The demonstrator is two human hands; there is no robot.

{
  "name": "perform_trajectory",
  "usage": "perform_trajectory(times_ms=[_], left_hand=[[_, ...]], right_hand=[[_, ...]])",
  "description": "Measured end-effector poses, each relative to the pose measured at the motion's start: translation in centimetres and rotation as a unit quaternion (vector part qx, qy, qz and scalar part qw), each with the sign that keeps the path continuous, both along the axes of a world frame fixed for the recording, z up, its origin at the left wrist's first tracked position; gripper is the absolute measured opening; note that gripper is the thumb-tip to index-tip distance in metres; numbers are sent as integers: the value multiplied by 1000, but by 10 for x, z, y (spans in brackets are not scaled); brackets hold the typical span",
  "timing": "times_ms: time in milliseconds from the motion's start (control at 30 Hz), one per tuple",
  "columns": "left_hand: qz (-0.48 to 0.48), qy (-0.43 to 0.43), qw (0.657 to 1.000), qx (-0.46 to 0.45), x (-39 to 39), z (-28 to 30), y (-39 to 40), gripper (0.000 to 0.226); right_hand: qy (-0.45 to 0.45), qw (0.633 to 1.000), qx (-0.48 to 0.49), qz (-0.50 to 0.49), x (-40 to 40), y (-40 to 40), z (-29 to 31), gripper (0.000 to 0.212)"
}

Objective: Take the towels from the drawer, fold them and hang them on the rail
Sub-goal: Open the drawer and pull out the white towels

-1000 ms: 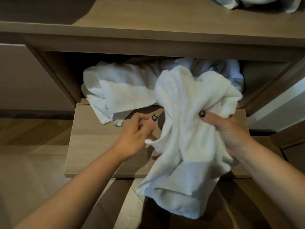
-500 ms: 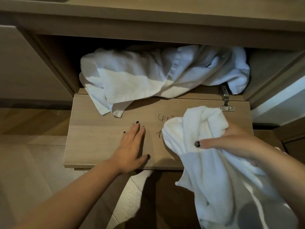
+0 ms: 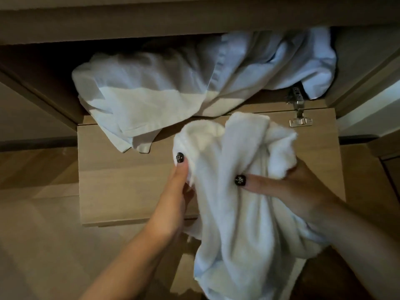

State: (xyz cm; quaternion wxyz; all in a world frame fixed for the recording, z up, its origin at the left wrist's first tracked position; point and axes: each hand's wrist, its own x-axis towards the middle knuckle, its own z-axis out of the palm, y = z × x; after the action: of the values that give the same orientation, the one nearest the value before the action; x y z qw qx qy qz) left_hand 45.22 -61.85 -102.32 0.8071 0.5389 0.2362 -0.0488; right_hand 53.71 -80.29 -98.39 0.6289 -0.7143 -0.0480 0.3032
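Both hands hold one white towel in front of the open compartment, over the folded-down wooden flap. The left hand pinches the towel's left edge, its thumb lying up along the cloth with the dark nail showing and the other fingers tucked behind. The right hand grips the bunched cloth from the right, thumb pressed across the front and fingers curled behind the folds near the towel's fluffy upper right corner. The towel's crumpled top stands just short of the flap's hinged edge, and the rest hangs down past the flap's near edge toward the floor, its lower end running out of view at the bottom. Behind it, the remaining white linen fills most of the drawer opening; one corner spills over the sill onto the flap at left, close to the left thumb but apart from it. A metal hinge sits at the flap's far right corner, just right of the towel's top. The flap's left half lies bare beside the left hand, and open floor lies left of the forearm. The cabinet's top edge overhangs the linen.
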Motion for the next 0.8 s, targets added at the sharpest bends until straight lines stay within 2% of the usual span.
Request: perform_trajectory(times_ms=[100,167,267,333,367,433,533,700,800], left_hand=[[-7,56,998,-40,-14,19,-8,48],[17,80,995,-51,-25,33,-11,60],[28,100,984,-142,-41,60,-18,67],[30,120,968,-218,-51,85,-22,68],[37,125,966,-225,-54,97,-24,67],[60,134,971,-189,-59,128,-25,66],[86,143,974,-152,-63,181,-23,54],[139,156,962,-178,-55,281,-18,53],[141,142,957,-208,-52,345,-13,58]], right_hand=[[-4,999,19,-32,-19,3,5,51],[-1,999,8,-53,-30,2,19,52],[74,993,12,-88,-45,0,44,35],[139,982,5,-130,-53,-3,59,38],[158,976,-3,-152,-57,-4,68,39],[173,969,-7,-175,-63,-4,94,45],[184,963,-16,-195,-71,-5,142,66],[147,953,-22,-264,-63,1,241,40],[126,946,3,-299,-53,8,306,43]])
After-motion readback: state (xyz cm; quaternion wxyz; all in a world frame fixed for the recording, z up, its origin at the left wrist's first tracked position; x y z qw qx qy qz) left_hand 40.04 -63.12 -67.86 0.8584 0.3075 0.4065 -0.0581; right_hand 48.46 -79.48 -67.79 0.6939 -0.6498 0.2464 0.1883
